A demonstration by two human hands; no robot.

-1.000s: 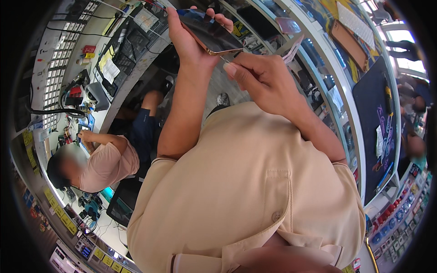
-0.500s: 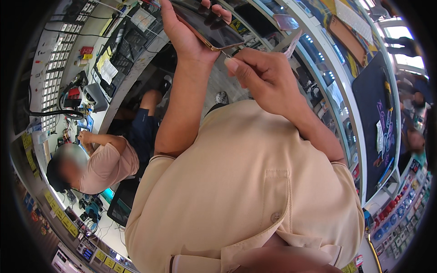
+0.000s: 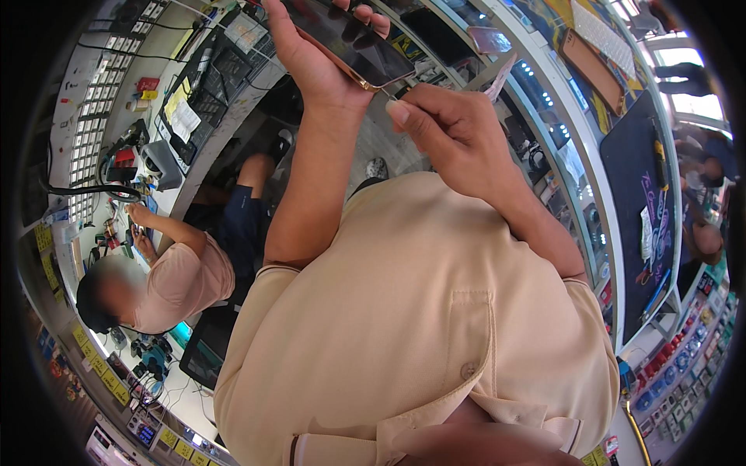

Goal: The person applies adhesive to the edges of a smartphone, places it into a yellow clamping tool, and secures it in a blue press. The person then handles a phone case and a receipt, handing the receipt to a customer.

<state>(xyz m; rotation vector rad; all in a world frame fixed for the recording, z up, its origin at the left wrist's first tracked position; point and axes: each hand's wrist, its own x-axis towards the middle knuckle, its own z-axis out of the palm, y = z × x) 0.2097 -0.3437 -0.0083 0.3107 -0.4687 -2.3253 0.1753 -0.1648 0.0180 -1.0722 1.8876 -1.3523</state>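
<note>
A thin metal pin (image 3: 387,93) apparently touches the tilted, gold-edged phone (image 3: 356,45).

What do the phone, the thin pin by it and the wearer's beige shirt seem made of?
Phone: apparently glossy glass, since its dark front shows reflections; the gold-brown edge could be metal or plastic.
Thin pin: probably metal, being slim and silvery, though too small to be sure.
Beige shirt: matt cloth, judging by soft folds and stitched seams.

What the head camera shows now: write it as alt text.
A left hand holds a dark-screened phone while the right hand pinches a thin pin by its edge. Another person, in a pink shirt, is at left.
</note>
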